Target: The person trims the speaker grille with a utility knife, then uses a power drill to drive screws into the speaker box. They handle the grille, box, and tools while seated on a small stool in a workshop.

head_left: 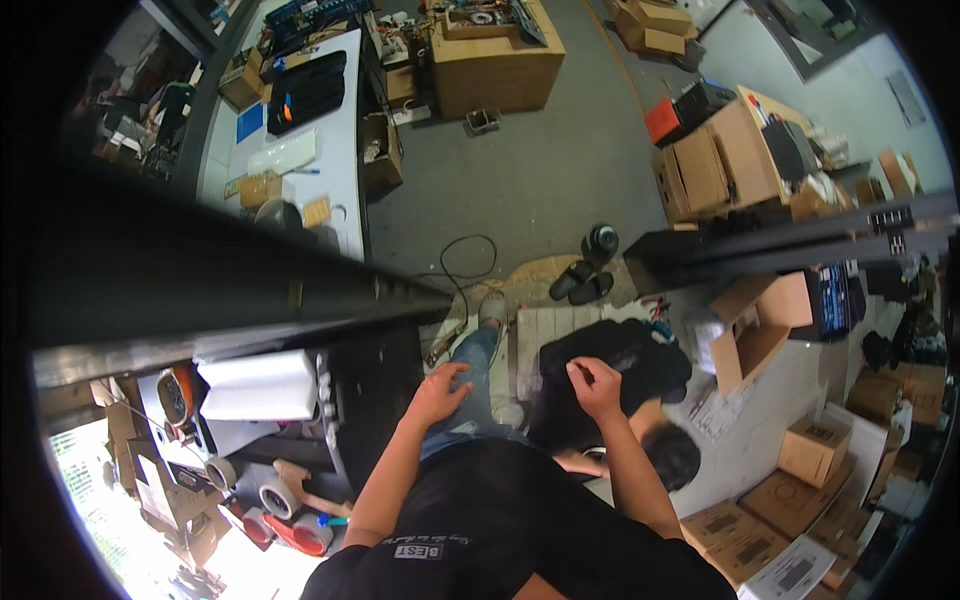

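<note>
Half-curled right hand point(596, 389) hangs over a crouching person point(645, 365); left of them, loosely bent left hand point(438, 397) overhangs jeans point(480, 353).

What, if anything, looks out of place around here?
A dark cable trails in a loose loop on the floor, ahead of the person's forward shoe; it looks untidy and perhaps easy to trip on. Black slippers lie unworn on the floor, farther right, seemingly just left there.
</note>
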`<state>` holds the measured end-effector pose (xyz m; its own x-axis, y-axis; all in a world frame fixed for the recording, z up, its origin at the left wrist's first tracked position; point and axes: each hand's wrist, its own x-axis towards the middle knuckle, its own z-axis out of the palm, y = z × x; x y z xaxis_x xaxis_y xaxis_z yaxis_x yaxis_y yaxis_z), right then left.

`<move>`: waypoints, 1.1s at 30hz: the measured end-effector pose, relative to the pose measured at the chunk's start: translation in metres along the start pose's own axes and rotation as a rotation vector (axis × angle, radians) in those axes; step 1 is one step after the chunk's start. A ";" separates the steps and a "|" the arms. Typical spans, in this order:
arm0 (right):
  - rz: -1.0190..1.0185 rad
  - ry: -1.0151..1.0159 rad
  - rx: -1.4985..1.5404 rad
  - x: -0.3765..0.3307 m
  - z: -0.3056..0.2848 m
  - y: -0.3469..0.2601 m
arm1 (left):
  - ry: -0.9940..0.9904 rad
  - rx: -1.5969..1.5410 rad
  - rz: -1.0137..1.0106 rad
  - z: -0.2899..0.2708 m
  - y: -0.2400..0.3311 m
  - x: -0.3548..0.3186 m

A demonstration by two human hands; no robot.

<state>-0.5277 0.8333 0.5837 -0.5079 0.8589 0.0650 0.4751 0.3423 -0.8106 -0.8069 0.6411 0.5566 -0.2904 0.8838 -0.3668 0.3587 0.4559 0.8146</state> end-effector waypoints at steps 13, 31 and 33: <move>0.553 0.025 -0.131 0.143 -0.028 0.157 | 0.241 -0.512 -0.278 -0.083 0.078 0.218; 0.456 -0.057 -0.094 0.740 -0.167 0.384 | 0.632 -0.130 -0.561 -0.082 0.164 0.659; 0.460 0.001 -0.038 0.848 -0.214 0.367 | 0.547 -0.113 -0.625 -0.074 0.182 0.692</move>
<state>-0.6301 1.7686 0.4658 -0.2379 0.9252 -0.2958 0.6770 -0.0604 -0.7335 -1.0083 1.3277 0.4838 -0.8060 0.2830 -0.5198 -0.0942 0.8058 0.5847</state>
